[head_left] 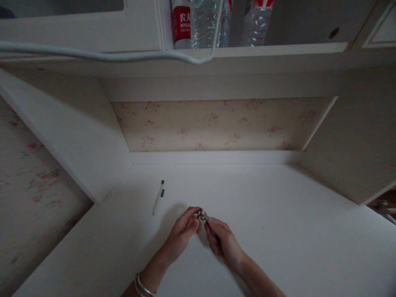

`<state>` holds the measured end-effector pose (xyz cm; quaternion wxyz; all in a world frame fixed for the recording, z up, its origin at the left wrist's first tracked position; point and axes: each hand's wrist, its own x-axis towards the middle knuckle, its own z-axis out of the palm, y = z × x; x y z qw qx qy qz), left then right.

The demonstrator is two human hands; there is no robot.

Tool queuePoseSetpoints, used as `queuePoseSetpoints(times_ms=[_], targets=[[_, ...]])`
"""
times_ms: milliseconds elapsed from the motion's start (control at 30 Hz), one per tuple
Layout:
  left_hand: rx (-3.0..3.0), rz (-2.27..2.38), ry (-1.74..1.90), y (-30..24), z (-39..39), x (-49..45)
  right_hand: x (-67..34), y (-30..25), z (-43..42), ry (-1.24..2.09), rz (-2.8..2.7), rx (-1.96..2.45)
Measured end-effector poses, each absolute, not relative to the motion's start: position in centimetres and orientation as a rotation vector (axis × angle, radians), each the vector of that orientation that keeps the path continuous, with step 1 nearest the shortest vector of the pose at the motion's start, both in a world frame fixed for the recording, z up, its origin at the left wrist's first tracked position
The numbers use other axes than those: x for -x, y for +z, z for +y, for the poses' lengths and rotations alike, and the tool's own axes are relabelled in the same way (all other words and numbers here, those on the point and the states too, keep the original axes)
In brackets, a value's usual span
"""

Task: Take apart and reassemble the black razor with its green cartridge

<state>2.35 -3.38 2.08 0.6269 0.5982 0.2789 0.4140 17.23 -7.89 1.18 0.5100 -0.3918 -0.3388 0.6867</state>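
Observation:
My left hand [185,227] is closed, with a small dark green piece [199,213] pinched between the thumb and fingertips. Wrapped round the dark handle of a small wrench [204,217] is my right hand [225,238]. The wrench's silver open jaw points up and left, right beside the green piece; whether they touch I cannot tell. Up and left of my hands, a thin white pen-like stick [157,199] with a dark tip lies on the tabletop. Against its right side rests a small green and black block [162,193].
The white tabletop [278,247] has side panels [71,136] at left and right. A shelf [278,50] overhangs the back, holding several bottles, one a red-labelled bottle [182,24]. A white cable [123,56] hangs across the shelf front.

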Motion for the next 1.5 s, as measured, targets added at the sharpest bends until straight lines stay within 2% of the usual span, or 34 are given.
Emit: queuePoseSetpoints(times_ms=[333, 667, 933, 1200, 1500], targets=[[-1.303, 0.908, 1.128, 1.8, -2.1, -2.2, -17.6, 1.0, -7.1, 1.253, -1.052, 1.092], [-1.411, 0.994, 1.177, 1.2, -2.0, -2.2, -17.9, 0.1, -6.6, 1.121, -1.100, 1.275], [-1.856, 1.121, 1.258, 1.5, -2.6, -2.1, -19.6, -0.7, -5.7, 0.549, -1.336, 1.667], [-2.337, 1.231, 1.316, 1.3, -2.7, -1.5, -20.5, -1.4, -4.8, 0.258, -1.551, 1.788], [-2.456, 1.286, 1.336, 1.4, -2.8, -1.3, -20.5, -1.5, -4.0, 0.056, -1.645, 1.904]])
